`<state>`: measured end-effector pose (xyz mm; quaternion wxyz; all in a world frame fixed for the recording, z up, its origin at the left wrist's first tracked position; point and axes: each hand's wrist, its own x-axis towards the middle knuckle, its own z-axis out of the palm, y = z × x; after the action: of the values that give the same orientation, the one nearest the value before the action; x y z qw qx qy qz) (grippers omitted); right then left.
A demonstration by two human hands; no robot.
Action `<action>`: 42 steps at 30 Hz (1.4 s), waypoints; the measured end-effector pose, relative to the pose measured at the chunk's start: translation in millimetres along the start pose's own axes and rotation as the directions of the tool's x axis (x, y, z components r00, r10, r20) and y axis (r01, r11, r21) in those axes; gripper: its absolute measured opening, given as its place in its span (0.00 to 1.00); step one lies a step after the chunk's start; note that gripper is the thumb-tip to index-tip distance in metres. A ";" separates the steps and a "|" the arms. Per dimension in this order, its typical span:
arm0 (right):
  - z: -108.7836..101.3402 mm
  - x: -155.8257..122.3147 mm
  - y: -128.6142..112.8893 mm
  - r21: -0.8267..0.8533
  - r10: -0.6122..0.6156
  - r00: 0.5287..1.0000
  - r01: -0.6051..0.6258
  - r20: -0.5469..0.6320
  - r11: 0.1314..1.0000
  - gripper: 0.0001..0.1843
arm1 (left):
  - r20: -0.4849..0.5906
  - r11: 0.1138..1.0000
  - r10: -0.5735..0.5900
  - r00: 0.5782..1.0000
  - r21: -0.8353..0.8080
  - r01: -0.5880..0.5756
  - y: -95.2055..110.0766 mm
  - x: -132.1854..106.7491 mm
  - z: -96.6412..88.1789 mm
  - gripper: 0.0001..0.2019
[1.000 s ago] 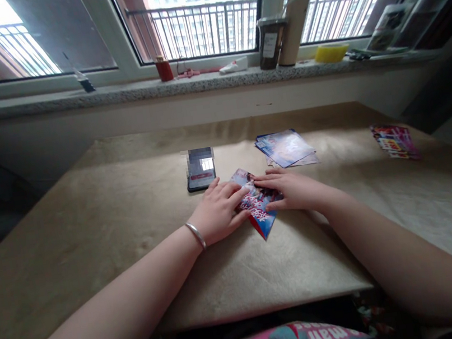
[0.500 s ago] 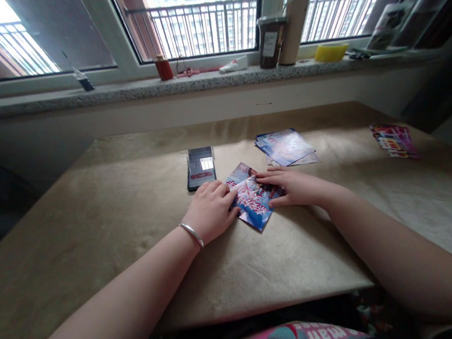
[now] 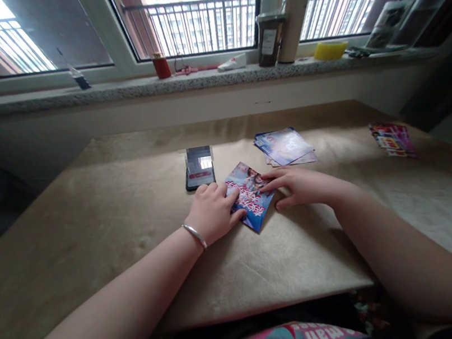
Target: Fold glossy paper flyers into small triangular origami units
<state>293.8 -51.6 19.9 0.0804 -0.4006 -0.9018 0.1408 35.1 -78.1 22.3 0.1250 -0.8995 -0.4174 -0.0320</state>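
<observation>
Resting the left hand (image 3: 212,211), loosely spread, over the left side of a patterned paper (image 3: 251,200), flat on the table (image 3: 288,273) between both hands. Touching its right corner with the right hand (image 3: 305,187), also unclenched. Facing a phone (image 3: 198,177) just beyond the left hand, a pile of papers (image 3: 285,146) beyond the right, and, well apart, some cards (image 3: 394,140).

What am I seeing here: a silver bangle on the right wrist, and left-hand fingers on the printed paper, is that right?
Not quite: the head view shows the silver bangle on the left wrist. The left hand does have its fingers on the printed paper.
</observation>
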 end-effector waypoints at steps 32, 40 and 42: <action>6.4 7.2 -9.9 0.109 0.048 0.987 -0.031 -0.156 0.994 0.09 | -0.030 0.861 0.270 0.962 -0.440 -0.255 9.1 8.6 16.1 0.20; 6.3 8.5 -15.9 0.273 0.171 0.963 -0.111 -0.207 0.956 0.08 | -0.021 0.876 0.239 0.971 -0.427 -0.225 10.3 4.1 13.6 0.21; 7.1 8.7 -15.3 0.274 0.243 0.939 -0.174 -0.242 0.946 0.07 | -0.018 0.891 0.197 0.980 -0.414 -0.186 12.3 3.2 13.5 0.21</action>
<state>275.4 -56.2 18.3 0.2378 -0.4967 -0.8094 0.2039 45.9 -80.0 7.3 -0.0709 -0.9425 -0.3121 -0.0962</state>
